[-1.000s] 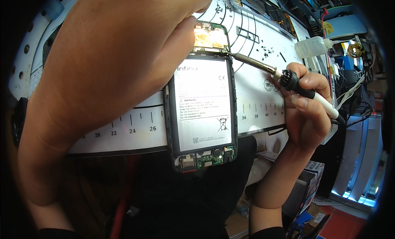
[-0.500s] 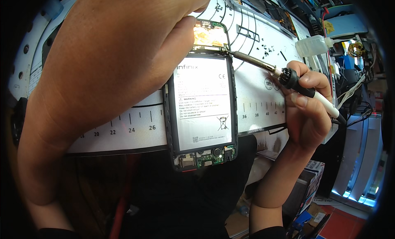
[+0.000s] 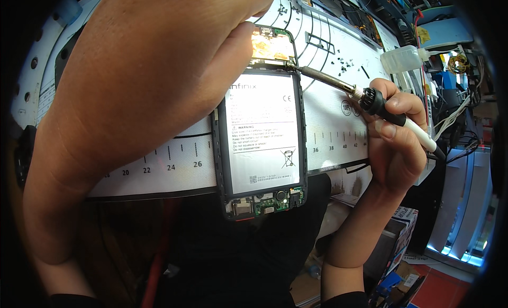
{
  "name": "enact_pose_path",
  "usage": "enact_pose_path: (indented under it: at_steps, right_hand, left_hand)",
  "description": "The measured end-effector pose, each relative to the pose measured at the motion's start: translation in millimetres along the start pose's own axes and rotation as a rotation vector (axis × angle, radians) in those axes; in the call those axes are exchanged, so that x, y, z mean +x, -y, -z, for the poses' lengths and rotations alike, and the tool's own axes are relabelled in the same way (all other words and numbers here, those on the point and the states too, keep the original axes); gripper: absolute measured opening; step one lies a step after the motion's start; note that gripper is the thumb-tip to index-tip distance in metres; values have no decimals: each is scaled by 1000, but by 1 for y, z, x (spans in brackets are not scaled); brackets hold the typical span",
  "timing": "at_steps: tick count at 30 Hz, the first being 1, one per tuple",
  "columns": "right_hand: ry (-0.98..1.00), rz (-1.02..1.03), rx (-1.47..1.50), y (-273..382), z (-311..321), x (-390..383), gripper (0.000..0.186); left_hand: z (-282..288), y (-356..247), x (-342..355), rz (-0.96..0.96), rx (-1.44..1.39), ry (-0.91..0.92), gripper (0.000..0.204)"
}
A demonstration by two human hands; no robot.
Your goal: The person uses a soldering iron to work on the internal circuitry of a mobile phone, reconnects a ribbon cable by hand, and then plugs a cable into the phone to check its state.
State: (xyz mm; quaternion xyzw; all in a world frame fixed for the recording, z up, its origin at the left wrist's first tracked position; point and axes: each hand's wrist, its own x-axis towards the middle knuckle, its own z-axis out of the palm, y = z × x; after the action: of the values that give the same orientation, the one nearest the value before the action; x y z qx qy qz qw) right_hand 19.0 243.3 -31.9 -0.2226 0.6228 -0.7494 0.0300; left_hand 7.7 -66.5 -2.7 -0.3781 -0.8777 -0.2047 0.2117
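An opened smartphone (image 3: 259, 133) lies on a white ruled work mat (image 3: 338, 144), showing a large silver battery, a shiny gold upper section and a green board at the bottom. My right hand (image 3: 399, 122) grips a soldering iron (image 3: 383, 112) with a white and black handle; its tip touches the phone's upper right inner edge, just above the battery. My left hand (image 3: 169, 64) bends over the phone's upper left, thumb at the gold section, fingers curled. What these fingers hold, if anything, is hidden behind the hand.
Small dark screws (image 3: 345, 66) lie on the mat, with a translucent bottle (image 3: 399, 59) beside them. A long clear-edged tray of parts (image 3: 349, 16) sits at the back. Cables (image 3: 455, 109) and tools crowd the right side. A box (image 3: 397, 228) stands below the bench.
The phone and my left hand have shifted very slightly to the right. The iron's tip stays at the same spot on the phone, and my right hand is almost still.
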Motion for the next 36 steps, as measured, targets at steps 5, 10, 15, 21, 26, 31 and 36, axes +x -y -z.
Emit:
enact_pose_path:
  at_steps: [5, 10, 15, 21, 26, 31, 36]
  right_hand:
    - [-3, 5, 3, -1, -1, 0, 36]
    - [-8, -1, -5, 0, -1, 0, 36]
    - [-17, -7, -6, 1, -2, 0, 36]
    - [-8, -7, -17, 0, 0, 0, 36]
    - [-55, -17, -15, 2, -4, 0, 36]
    - [-6, -2, -7, 0, -1, 0, 36]
    - [-4, -8, -10, 1, 0, 0, 36]
  left_hand:
    - [-1, 1, 1, 0, -4, 0, 17]
    - [-1, 0, 0, 4, -5, -2, 17]
    - [-2, 1, 1, 2, -7, -3, 17]
    - [-4, 0, 1, 4, -7, -2, 18]
    - [-3, 0, 1, 2, -9, -9, 18]
    - [-3, 0, 1, 5, -7, -8, 18]
    - [-3, 1, 1, 13, -4, -12, 18]
